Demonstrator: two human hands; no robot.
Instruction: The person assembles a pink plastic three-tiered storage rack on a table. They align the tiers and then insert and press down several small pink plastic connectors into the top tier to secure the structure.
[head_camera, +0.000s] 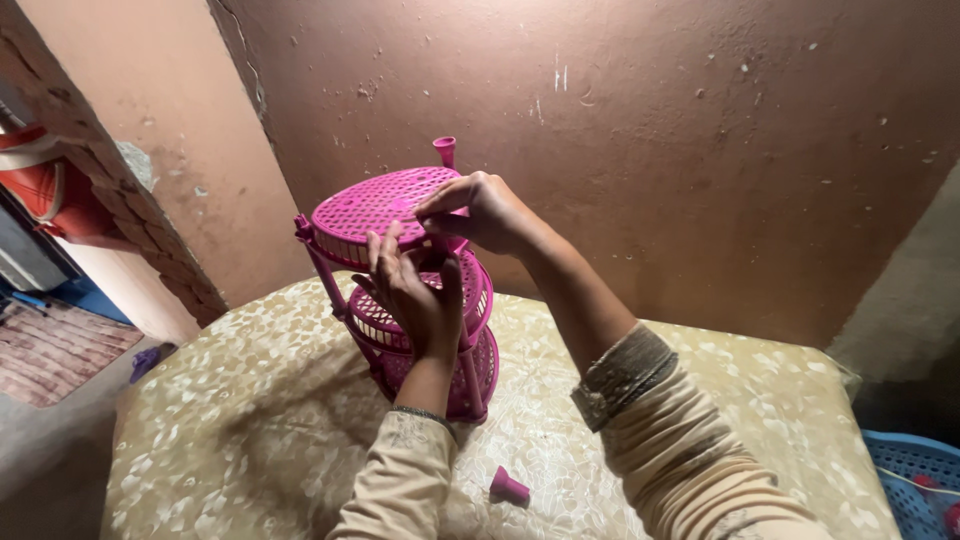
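A pink plastic three-tier rack (372, 205) with perforated round shelves stands tilted on a table covered with a beige patterned cloth (250, 420). My right hand (480, 212) pinches the rim of the top shelf at its near right side. My left hand (415, 290) is raised in front of the middle shelf, fingers wrapped about a pink upright post there. A pink cap (445, 151) sticks up from the far post. One loose pink cap (508, 487) lies on the cloth between my forearms.
A rough brown wall (650, 120) rises just behind the table. A blue basket (915, 480) sits at the lower right. On the left a doorway shows a red container (45, 185) and a brick-patterned floor (50, 350).
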